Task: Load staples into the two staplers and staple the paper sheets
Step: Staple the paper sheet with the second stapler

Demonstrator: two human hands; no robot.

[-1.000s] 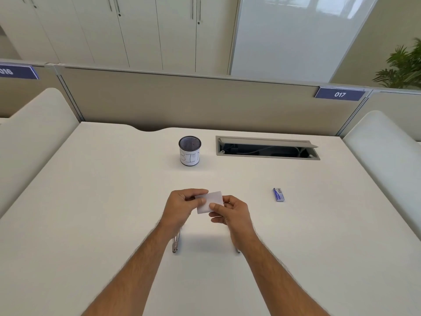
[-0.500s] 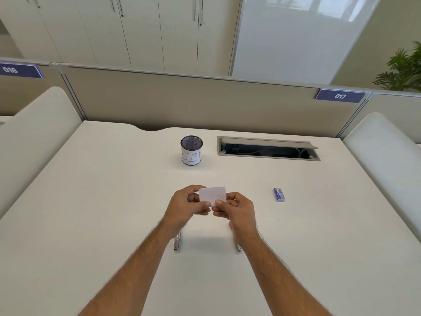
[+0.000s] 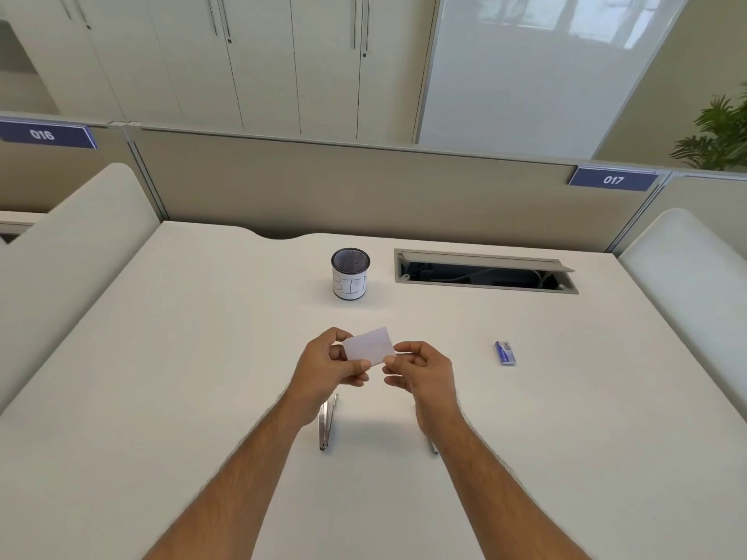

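Both hands hold a small white paper sheet (image 3: 370, 344) above the middle of the white desk (image 3: 161, 357). My left hand (image 3: 329, 367) pinches its left edge and my right hand (image 3: 422, 373) pinches its right lower corner. Below my left wrist a slim silver stapler (image 3: 327, 424) lies on the desk. A second stapler (image 3: 432, 446) shows only its tip under my right forearm. To the right lies a small blue staple box (image 3: 505, 352).
A mesh cup labelled BIN (image 3: 350, 273) stands behind the hands. An open cable hatch (image 3: 485, 270) is set into the desk at the back right. A beige partition (image 3: 364, 187) closes the far edge, and padded side dividers flank the desk.
The paper has risen slightly and tilted more upright between my hands. My right fingers have shifted along its right edge.
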